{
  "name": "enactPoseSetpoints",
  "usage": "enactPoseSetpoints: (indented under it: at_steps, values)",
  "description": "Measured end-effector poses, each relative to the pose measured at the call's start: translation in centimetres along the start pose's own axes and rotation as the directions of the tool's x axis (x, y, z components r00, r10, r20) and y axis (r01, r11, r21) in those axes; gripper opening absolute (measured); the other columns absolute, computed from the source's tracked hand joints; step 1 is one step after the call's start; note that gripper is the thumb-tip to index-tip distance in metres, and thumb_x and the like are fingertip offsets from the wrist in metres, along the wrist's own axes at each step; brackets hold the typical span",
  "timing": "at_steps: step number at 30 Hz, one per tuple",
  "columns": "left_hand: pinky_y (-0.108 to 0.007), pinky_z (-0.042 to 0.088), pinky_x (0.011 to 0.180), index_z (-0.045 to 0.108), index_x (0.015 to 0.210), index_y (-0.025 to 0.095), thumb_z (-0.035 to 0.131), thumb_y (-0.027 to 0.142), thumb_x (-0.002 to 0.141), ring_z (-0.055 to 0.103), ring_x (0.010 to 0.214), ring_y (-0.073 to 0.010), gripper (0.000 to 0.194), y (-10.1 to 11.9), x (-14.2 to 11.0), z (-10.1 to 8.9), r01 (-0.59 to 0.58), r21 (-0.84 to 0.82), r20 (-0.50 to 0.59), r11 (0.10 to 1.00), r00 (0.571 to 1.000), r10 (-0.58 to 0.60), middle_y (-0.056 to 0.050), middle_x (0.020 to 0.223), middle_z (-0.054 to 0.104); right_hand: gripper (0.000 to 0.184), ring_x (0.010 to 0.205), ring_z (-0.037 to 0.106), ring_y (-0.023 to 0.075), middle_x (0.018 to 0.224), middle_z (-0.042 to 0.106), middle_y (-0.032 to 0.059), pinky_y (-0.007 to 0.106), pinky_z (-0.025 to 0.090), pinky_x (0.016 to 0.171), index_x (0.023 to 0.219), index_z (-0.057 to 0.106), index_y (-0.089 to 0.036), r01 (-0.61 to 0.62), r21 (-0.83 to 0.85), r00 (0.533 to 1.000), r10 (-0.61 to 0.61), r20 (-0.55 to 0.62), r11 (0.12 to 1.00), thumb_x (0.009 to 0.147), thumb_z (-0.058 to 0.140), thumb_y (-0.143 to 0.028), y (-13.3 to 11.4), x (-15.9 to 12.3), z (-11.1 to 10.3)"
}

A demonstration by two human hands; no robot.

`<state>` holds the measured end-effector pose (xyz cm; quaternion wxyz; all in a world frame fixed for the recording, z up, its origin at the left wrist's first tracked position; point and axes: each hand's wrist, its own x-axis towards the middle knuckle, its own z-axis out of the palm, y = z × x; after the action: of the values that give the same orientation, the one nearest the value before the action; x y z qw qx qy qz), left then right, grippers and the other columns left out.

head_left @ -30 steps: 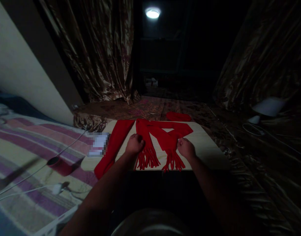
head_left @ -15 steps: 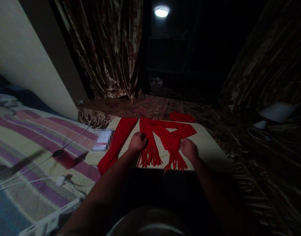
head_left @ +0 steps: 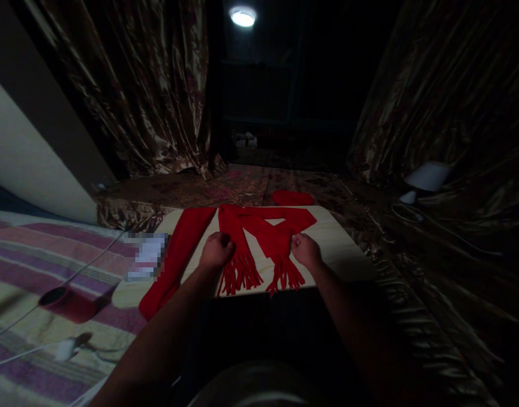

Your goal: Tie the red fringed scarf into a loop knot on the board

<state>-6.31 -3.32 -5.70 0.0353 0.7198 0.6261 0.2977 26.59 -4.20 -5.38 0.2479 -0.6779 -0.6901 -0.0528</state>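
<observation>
A red scarf (head_left: pixel 268 234) with fringed ends lies folded across a pale wooden board (head_left: pixel 346 254). Its two fringes hang toward me near the board's front edge. My left hand (head_left: pixel 218 249) is closed in a fist by the left fringed strip, against its edge. On the other side, my right hand (head_left: pixel 306 250) is also a fist, resting beside the scarf's right edge. No cloth is seen running into either fist. Left of my left hand, a long red piece of cloth (head_left: pixel 181 249) stretches from the board's back to its front corner.
Beyond the board lies another red cloth item (head_left: pixel 292 197). A blurred-out white pack (head_left: pixel 148 255) sits at the board's left. A red cylinder (head_left: pixel 68 304), a white plug (head_left: pixel 65 349) and cables lie on the striped bedding (head_left: pixel 17 282). A white lamp (head_left: pixel 429 176) stands right, near curtains.
The view has turned to the right, so the board and scarf sit further left in the picture. Both fists keep nearly the same place beside the scarf, which looks unchanged.
</observation>
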Motion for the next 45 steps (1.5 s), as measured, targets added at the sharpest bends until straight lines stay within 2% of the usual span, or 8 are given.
enactPoseSetpoints:
  at_steps: [11,23,30,34,39,45]
  values:
    - [-0.036,0.049,0.089,0.069,0.099,0.019,0.056,0.037,0.085,0.064,0.101,-0.0265,0.026,0.1,0.0,0.0,0.012,-0.010,-0.003,1.000,1.000,-0.012,-0.011,0.102,0.071,0.012,0.072,0.055,0.0155,0.082,0.068,0.0033,0.027,0.030,0.064,0.080,0.064,-0.021,-0.002,-0.010,1.000,0.002,0.009,1.000,0.087,0.054,-0.021,-0.2,-0.1,-0.2]
    - [-0.033,0.048,0.086,0.069,0.088,0.020,0.055,0.033,0.084,0.064,0.094,-0.0247,0.020,0.5,-0.1,-0.4,-0.039,0.015,-0.007,0.999,0.999,0.039,-0.009,0.092,0.070,0.012,0.073,0.056,0.0151,0.083,0.069,0.0033,0.027,0.030,0.063,0.082,0.065,-0.020,-0.004,-0.017,1.000,0.004,0.016,1.000,0.087,0.055,-0.022,-0.1,-0.1,-0.2]
    - [-0.033,0.049,0.085,0.069,0.094,0.018,0.056,0.034,0.084,0.064,0.094,-0.0248,0.023,0.6,-0.1,-0.6,0.001,-0.006,-0.006,1.000,1.000,-0.001,-0.011,0.095,0.070,0.013,0.072,0.055,0.0155,0.083,0.068,0.0040,0.027,0.030,0.062,0.083,0.067,-0.020,-0.011,-0.017,1.000,0.011,0.024,1.000,0.087,0.055,-0.022,-0.1,0.0,-0.1]
    - [-0.033,0.048,0.088,0.070,0.092,0.019,0.055,0.034,0.085,0.064,0.097,-0.0248,0.022,0.6,-0.1,-0.5,-0.023,0.008,0.005,1.000,1.000,0.023,-0.010,0.097,0.070,0.013,0.070,0.055,0.0156,0.081,0.067,0.0038,0.027,0.029,0.062,0.082,0.066,-0.020,-0.009,-0.015,1.000,0.009,0.022,1.000,0.087,0.054,-0.022,-0.1,0.0,-0.1]
    - [-0.033,0.048,0.088,0.069,0.095,0.018,0.056,0.034,0.084,0.064,0.098,-0.0254,0.023,0.5,-0.1,-0.4,0.002,0.011,0.002,1.000,1.000,-0.002,-0.011,0.098,0.070,0.013,0.070,0.056,0.0154,0.081,0.068,0.0035,0.027,0.030,0.062,0.080,0.065,-0.021,-0.003,0.024,1.000,0.003,-0.002,1.000,0.086,0.054,-0.022,0.1,0.0,0.1]
    - [-0.035,0.048,0.091,0.069,0.100,0.018,0.055,0.035,0.084,0.063,0.102,-0.0262,0.027,0.3,-0.1,-0.1,0.013,-0.020,-0.001,1.000,1.000,-0.013,-0.012,0.102,0.071,0.012,0.071,0.061,0.0159,0.082,0.071,0.0029,0.025,0.037,0.062,0.083,0.068,-0.022,-0.080,0.130,0.997,0.077,0.031,0.988,0.085,0.056,-0.024,0.8,0.4,0.6]
